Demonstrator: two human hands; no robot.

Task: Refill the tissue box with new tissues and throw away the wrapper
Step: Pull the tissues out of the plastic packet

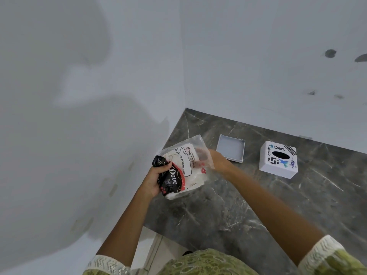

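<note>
I hold a clear plastic tissue pack (185,167) with black and red print and white tissues inside, above the counter's left end. My left hand (156,180) grips its black end from below. My right hand (215,159) has its fingers pushed inside the open top of the wrapper, closed on the tissues. The white tissue box cover (278,159), with stickers and a dark oval slot on top, stands on the counter to the right. Its shallow white base tray (231,149) lies open side up just behind my right hand.
The dark grey marble counter (258,205) runs into a corner of white walls (258,66). Its left edge drops off below my left arm, where pale floor or cabinet (156,253) shows. No bin is in view.
</note>
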